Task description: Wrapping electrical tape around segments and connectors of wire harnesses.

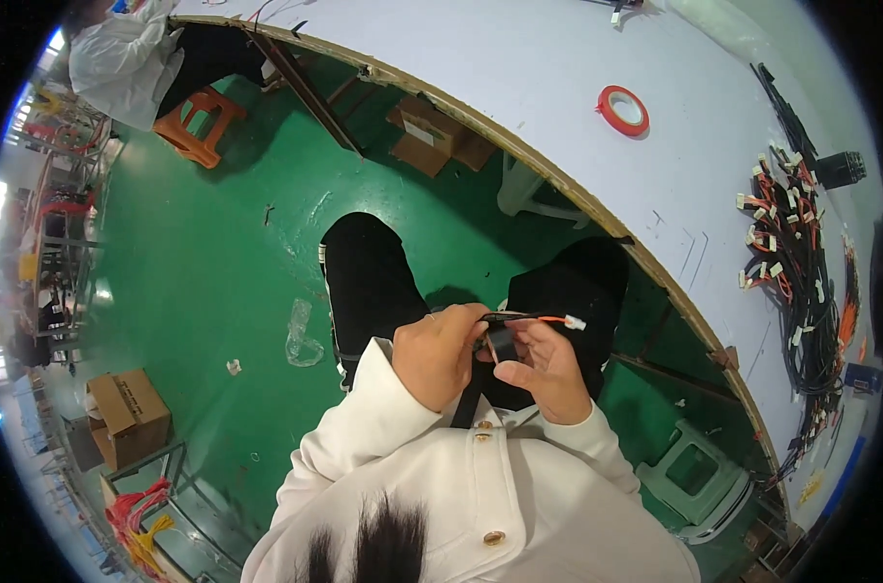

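Observation:
Above my lap, my left hand (434, 355) is closed with its fingertips pinching a wire harness (524, 317). The harness has black and orange wires, and its white connector (575, 323) sticks out to the right past my right fingers. My right hand (550, 374) is curled around a dark band that looks like a roll of black tape (503, 343), held just below the wires. Thumb and fingers of that hand are on either side of it. My left fingertips are partly hidden behind the knuckles.
On the white table (519, 68) at right lie a red tape roll (623, 111) and a pile of wire harnesses (786, 233) with white connectors. A pale green stool (699, 476) stands below its edge. Cardboard boxes (128, 418) and an orange stool (201, 126) are left; another person sits at upper left.

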Demonstrator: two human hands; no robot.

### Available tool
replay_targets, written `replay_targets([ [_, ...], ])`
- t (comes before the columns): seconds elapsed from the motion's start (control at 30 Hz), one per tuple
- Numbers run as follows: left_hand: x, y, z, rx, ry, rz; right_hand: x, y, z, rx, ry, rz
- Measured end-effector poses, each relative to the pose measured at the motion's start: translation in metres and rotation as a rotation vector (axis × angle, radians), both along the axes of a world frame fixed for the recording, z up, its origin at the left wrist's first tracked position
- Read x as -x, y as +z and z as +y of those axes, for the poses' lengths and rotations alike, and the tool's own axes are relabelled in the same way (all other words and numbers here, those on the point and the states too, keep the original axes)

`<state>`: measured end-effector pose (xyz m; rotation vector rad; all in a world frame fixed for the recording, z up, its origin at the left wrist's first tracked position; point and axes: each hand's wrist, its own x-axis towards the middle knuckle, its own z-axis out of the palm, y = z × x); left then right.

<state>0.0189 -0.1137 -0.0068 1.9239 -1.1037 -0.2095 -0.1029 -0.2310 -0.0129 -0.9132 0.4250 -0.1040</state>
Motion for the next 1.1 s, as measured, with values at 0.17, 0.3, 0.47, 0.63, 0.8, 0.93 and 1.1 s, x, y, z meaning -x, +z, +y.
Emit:
replay_targets([
  [0.17, -0.006, -0.008, -0.005, 0.032, -0.037, -0.100, 0.000, 0.008, 0.004, -0.079, -0.037, 0.045],
  [0.3, -0.008, -0.007, -0.003, -0.053, -0.078, -0.130, 0.006, 0.000, -0.007, -0.207, -0.050, -0.118],
  [0.47, -0.012, 0.004, 0.005, -0.064, -0.086, 0.440, -0.005, -0.021, -0.009, 0.214, 0.023, -0.163],
  [0.63, -0.023, 0.014, 0.010, -0.147, -0.314, 0.854, -0.028, -0.013, -0.030, 0.296, 0.052, -0.196],
  [0.8, -0.022, 0.025, 0.015, -0.189, -0.222, 0.656, -0.037, -0.004, -0.031, 0.369, 0.211, -0.095],
  [0.93, -0.016, 0.019, 0.010, -0.106, -0.098, 0.023, -0.029, -0.003, -0.014, 0.228, 0.146, -0.035],
  [1.1, -0.011, 0.007, 0.006, -0.158, -0.033, -0.134, -0.019, 0.018, -0.011, -0.103, 0.198, 0.116],
])
